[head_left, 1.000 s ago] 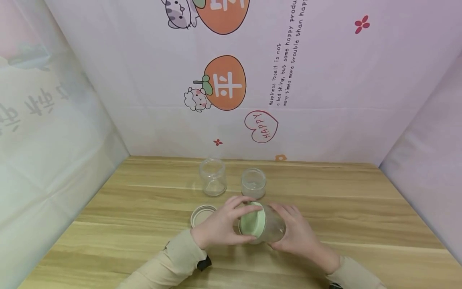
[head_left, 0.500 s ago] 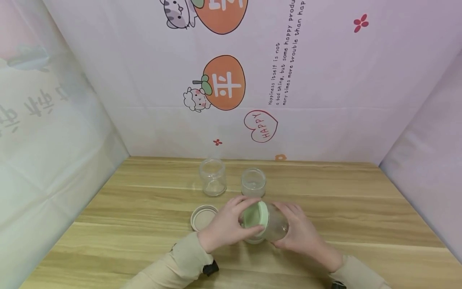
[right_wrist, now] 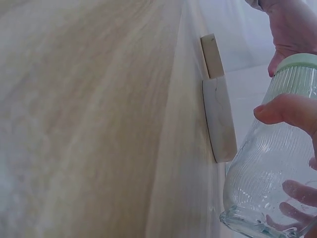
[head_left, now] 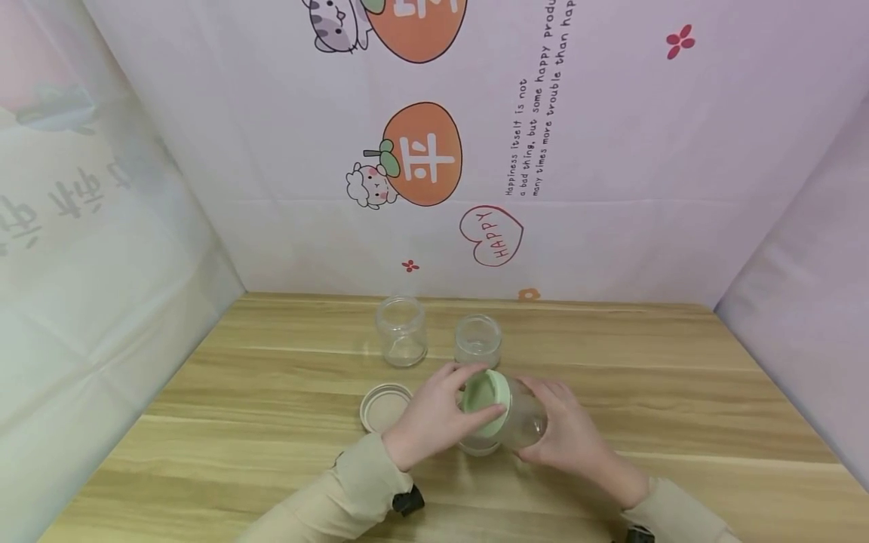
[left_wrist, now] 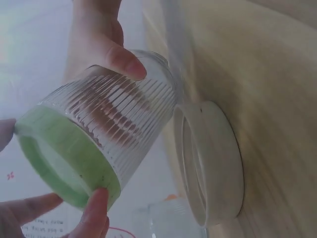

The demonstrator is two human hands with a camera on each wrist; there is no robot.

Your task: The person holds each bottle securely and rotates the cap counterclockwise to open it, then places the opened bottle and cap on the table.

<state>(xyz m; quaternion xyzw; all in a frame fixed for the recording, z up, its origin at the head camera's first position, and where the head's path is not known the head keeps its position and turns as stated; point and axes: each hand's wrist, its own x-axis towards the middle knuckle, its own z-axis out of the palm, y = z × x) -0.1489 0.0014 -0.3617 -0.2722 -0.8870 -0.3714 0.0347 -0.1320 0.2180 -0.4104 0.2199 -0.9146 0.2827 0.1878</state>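
In the head view, a ribbed clear glass jar is held tilted above the table, its green lid facing left. My left hand grips the rim of that lid between thumb and fingers. My right hand wraps round the glass body near its base. The left wrist view shows the green lid on the jar's end, with fingertips against its edge. Below the jar, a pale round lid lies on the table, mostly covered by the jar and left hand from above.
A second round lid, beige, lies left of the left hand. Behind the hands stand a taller clear glass jar and a shorter one, both lidless. The wooden table ends at a printed cloth backdrop.
The left hand and the jar's green-lidded end have shifted slightly right, and the left wrist has come round a little. The right hand keeps its grip with little movement.
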